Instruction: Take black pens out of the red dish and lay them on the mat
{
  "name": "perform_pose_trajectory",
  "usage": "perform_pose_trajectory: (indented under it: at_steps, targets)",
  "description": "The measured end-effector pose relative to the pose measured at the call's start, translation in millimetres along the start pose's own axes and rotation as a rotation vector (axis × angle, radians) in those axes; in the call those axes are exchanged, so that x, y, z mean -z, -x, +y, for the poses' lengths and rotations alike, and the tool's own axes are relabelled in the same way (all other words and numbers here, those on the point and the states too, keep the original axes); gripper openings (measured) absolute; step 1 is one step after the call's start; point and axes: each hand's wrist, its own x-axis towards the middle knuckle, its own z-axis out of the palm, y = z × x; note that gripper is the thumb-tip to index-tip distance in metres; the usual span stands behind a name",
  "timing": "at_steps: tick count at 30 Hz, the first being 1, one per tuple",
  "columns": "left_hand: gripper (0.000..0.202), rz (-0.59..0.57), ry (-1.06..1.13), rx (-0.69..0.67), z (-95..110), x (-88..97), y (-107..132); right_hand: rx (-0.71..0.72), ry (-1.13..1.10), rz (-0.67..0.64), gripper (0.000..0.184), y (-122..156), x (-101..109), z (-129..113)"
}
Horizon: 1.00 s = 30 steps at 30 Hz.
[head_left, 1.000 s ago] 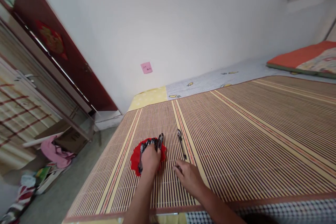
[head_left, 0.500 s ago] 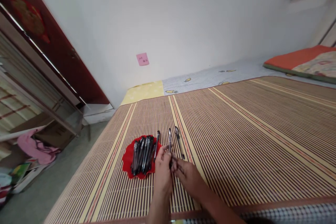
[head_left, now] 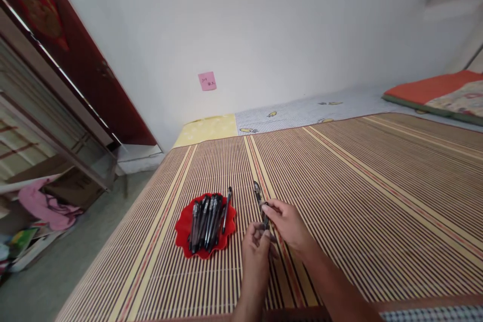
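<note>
A red scalloped dish (head_left: 184,226) lies on the striped bamboo mat (head_left: 358,186) and holds several black pens (head_left: 206,216). To its right, both my hands meet over the mat. My left hand (head_left: 256,251) is closed around the lower end of a black pen (head_left: 264,219). My right hand (head_left: 289,221) pinches the same pen near its top with thumb and forefinger. Another black pen (head_left: 257,192) lies on the mat just beyond my hands.
The mat covers a bed with a yellow and checked sheet (head_left: 287,113) against a white wall bearing a pink sticky note (head_left: 207,81). An orange cushion (head_left: 437,91) lies far right. Left of the bed are the floor, a dark red door (head_left: 75,65) and pink clothes (head_left: 45,206).
My left hand left the dish, carrying one pen to the right. My right hand rose from the mat and took hold of that pen too.
</note>
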Motion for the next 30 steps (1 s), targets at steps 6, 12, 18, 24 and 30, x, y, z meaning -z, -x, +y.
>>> perform_pose_trajectory:
  at_steps: [6,12,18,24,30]
  targets:
    - [0.036,0.014,-0.065,-0.001,-2.3,2.4,-2.4,-0.038,-0.024,0.003,0.040,6.5,-4.2,24.6]
    - [0.034,-0.075,-0.120,0.040,-0.4,0.8,5.3,-0.091,-0.413,0.323,0.037,-12.0,22.4,26.7]
    - [0.044,-0.051,-0.116,0.074,5.7,2.5,5.8,-0.175,-0.507,0.161,0.031,-6.0,28.2,26.3]
    - [0.038,-0.020,-0.074,0.011,5.7,2.8,6.5,-0.169,-0.211,-0.055,0.037,9.5,7.3,23.6]
    - [0.026,0.057,-0.192,-0.074,1.8,5.6,4.6,-0.145,-0.176,-0.063,0.032,9.3,8.0,22.0]
